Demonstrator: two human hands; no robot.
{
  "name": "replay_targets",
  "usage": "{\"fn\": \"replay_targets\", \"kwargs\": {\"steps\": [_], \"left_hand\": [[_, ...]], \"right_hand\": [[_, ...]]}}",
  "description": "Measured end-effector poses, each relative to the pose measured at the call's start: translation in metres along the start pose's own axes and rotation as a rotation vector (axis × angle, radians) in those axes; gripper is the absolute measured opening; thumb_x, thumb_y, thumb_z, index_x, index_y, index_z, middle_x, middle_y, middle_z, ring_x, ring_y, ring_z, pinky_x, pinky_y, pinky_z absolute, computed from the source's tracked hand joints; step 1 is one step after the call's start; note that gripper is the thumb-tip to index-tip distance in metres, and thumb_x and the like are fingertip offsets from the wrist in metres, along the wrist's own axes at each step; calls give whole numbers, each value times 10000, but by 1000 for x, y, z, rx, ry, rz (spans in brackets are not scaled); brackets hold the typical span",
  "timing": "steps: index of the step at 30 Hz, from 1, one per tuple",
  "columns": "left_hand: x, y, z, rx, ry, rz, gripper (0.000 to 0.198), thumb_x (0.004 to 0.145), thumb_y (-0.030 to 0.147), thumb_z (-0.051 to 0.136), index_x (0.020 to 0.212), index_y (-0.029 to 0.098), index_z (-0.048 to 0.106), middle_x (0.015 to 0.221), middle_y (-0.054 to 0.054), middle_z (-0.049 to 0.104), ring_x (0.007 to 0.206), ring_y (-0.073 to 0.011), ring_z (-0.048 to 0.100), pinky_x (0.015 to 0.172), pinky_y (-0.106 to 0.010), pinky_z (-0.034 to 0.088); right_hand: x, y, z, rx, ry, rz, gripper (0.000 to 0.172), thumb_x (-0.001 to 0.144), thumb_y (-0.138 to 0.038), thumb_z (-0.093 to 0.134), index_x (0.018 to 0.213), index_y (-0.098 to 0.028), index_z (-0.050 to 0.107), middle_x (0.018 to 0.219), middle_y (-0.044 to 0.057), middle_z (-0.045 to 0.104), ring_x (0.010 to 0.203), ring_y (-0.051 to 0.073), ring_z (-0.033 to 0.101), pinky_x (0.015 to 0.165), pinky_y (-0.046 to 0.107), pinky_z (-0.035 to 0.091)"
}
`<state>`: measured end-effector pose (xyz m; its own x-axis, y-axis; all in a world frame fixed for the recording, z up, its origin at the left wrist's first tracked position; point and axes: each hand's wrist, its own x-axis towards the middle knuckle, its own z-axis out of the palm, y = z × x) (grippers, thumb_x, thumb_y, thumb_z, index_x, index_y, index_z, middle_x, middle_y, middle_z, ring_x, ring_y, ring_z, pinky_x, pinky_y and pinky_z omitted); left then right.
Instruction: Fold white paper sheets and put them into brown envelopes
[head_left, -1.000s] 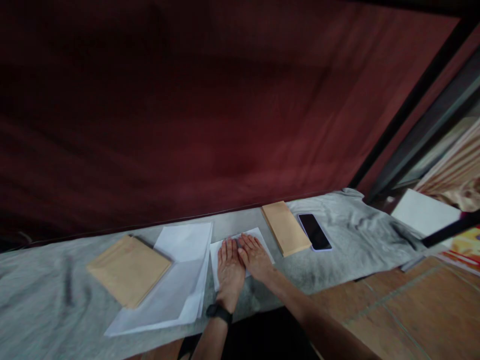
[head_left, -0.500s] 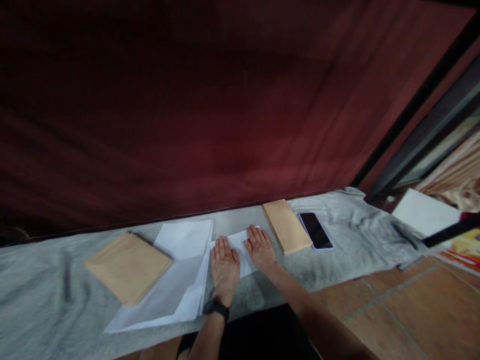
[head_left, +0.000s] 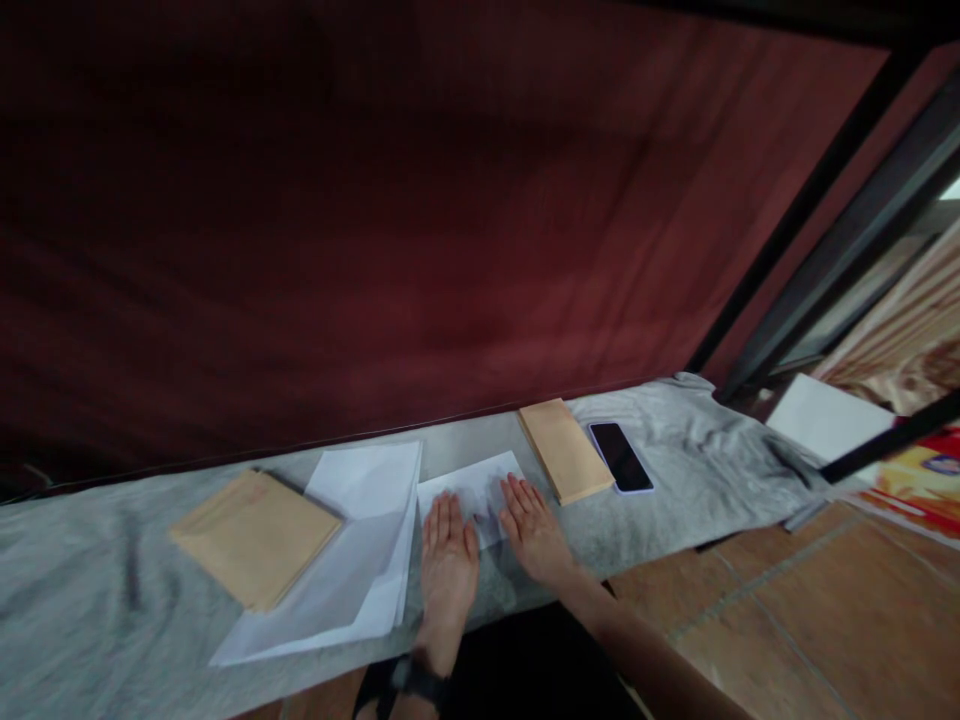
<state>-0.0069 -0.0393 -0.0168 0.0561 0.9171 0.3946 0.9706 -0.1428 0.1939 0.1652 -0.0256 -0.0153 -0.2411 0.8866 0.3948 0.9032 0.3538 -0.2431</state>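
Observation:
A small white sheet of paper (head_left: pixel 469 487), which looks folded, lies on the grey cloth in front of me. My left hand (head_left: pixel 450 550) rests flat over its left part, fingers stretched forward. Across its right end lies my right hand (head_left: pixel 534 530), also flat with fingers extended. Neither hand grips anything. Just left of my left hand is a stack of larger white sheets (head_left: pixel 375 480). Brown envelopes (head_left: pixel 255 535) overlap that stack on its left side. To the right of my right hand sits another pile of brown envelopes (head_left: pixel 566 450).
A phone (head_left: pixel 621 457) with a dark screen lies right of the envelope pile. The grey cloth (head_left: pixel 697 450) is wrinkled at its right end. A dark red curtain-like surface (head_left: pixel 450 250) rises behind. Tiled floor (head_left: pixel 810 600) and a white board (head_left: pixel 829 420) show at right.
Both hands have slid back toward me over the small paper, uncovering more of its far part. The view has shifted slightly. Envelopes and phone lie as before.

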Motion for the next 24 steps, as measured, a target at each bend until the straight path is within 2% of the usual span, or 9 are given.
{"fn": "replay_targets", "kwargs": {"steps": [3, 5, 9, 12, 15, 17, 24], "left_hand": [[-29, 10, -5, -3, -38, 117, 535, 992, 266, 332, 1511, 152, 393, 1568, -89, 426, 1483, -246, 318, 1201, -467, 335], [-45, 13, -5, 14, -36, 148, 530, 994, 267, 337, 1514, 185, 395, 1559, -76, 440, 1475, -259, 335, 1189, -495, 344], [-63, 8, -4, 31, 35, 112, 571, 1010, 322, 346, 1552, 149, 303, 1563, -138, 420, 1451, -277, 380, 1165, -493, 367], [-68, 0, -4, 39, 101, 101, 636, 1019, 381, 350, 1578, 123, 187, 1558, -177, 415, 1433, -294, 406, 1141, -494, 389], [-69, -2, -5, 50, 119, 115, 662, 1022, 402, 348, 1584, 130, 130, 1566, -184, 397, 1435, -301, 402, 1127, -501, 400], [-68, -1, -7, 61, 108, 116, 641, 1021, 391, 343, 1583, 147, 155, 1577, -179, 381, 1445, -306, 385, 1123, -511, 399], [-67, 0, -10, 102, 56, 91, 535, 992, 347, 398, 1516, 239, 393, 1592, -127, 374, 1473, -304, 335, 1154, -533, 350]], "right_hand": [[-33, -12, -13, 40, -72, -127, 467, 1055, -315, 375, 1507, -211, 426, 1555, 51, 428, 1431, 207, 402, 1177, 417, 347], [-48, -16, -16, 21, -77, -156, 468, 1050, -339, 407, 1503, -222, 432, 1547, 41, 441, 1412, 208, 429, 1188, 426, 328], [-60, -13, -17, -55, -8, -108, 496, 1043, -361, 436, 1506, -184, 423, 1529, 73, 467, 1389, 212, 457, 1196, 420, 301], [-63, -5, -17, -99, 74, -48, 496, 1039, -339, 439, 1497, -147, 431, 1495, 93, 510, 1380, 215, 468, 1194, 412, 293], [-66, 0, -17, -116, 125, -21, 492, 1034, -320, 436, 1483, -121, 447, 1477, 106, 530, 1366, 225, 484, 1190, 413, 297], [-68, 1, -17, -122, 144, -17, 481, 1029, -310, 434, 1470, -118, 466, 1471, 111, 535, 1357, 231, 495, 1184, 415, 303], [-67, 1, -10, -139, 159, 4, 469, 1013, -304, 447, 1447, -137, 504, 1451, 112, 556, 1336, 247, 517, 1177, 432, 300]]}}
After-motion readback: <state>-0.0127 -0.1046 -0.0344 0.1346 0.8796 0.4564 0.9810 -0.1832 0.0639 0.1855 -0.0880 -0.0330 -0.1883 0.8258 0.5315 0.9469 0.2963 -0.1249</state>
